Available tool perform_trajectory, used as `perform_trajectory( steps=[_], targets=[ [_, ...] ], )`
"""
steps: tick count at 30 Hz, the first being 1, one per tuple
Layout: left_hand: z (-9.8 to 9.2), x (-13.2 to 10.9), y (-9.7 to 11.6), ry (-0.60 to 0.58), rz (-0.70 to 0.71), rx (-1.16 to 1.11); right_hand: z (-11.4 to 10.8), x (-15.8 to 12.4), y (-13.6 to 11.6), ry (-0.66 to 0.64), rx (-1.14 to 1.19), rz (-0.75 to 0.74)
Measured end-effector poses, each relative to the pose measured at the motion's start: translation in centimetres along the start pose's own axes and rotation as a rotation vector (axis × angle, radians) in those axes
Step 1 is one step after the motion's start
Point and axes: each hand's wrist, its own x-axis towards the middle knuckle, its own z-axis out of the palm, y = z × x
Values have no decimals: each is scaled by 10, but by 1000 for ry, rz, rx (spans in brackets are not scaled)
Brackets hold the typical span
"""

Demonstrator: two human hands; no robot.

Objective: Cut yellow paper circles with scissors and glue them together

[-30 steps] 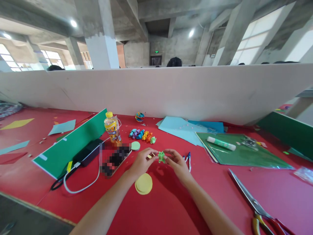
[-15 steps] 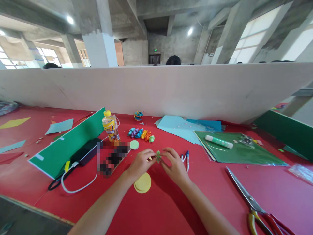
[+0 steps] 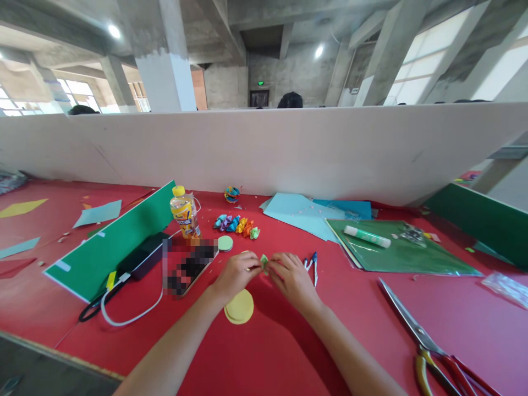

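Note:
A small folded piece of light green paper [image 3: 264, 263] is pinched between the fingertips of both hands, above the red table. My left hand [image 3: 238, 270] grips its left side, with a bit of yellow showing by the fingers. My right hand [image 3: 292, 275] closes on its right side, fingers bent together. Below the left hand lie round yellow paper discs [image 3: 239, 307], stacked slightly askew. Beyond the hands sits a row of crumpled paper pieces [image 3: 237, 224] in purple, blue, orange and green. A pale green paper disc [image 3: 225, 243] lies nearer, beside the phone.
On the left are a drink bottle [image 3: 185, 214], a blurred-out phone [image 3: 193, 269], a black box [image 3: 144, 256] with cables and a green divider [image 3: 111, 242]. Compasses [image 3: 312, 267], large scissors [image 3: 416, 330], a glue stick [image 3: 367, 236] and blue sheets [image 3: 299, 214] lie to the right.
The fingers of my right hand have drawn in closer together on the green paper. Less of the paper shows between the two hands. The camera view has shifted slightly.

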Motion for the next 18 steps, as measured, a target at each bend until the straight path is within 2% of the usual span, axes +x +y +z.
perform_trajectory(
  steps=[4,6,8,10,12,14,16,18],
  targets=[
    [-3,0,6,-81,-10,46,-1,1,-4,-67,55,-18],
    [-1,-1,7,-67,-16,57,0,2,-5,-23,144,37],
    [2,-1,6,-8,-4,62,3,2,-5,107,299,184],
    [4,-2,4,62,25,78,6,3,-5,222,533,410],
    [5,-2,3,106,52,100,9,3,-6,215,831,647],
    [4,-2,4,90,63,115,12,3,-5,130,1109,826],
    [2,-2,7,49,48,110,13,3,-4,104,1236,904],
    [0,-1,10,32,1,78,15,2,0,155,1212,899]
  ],
)
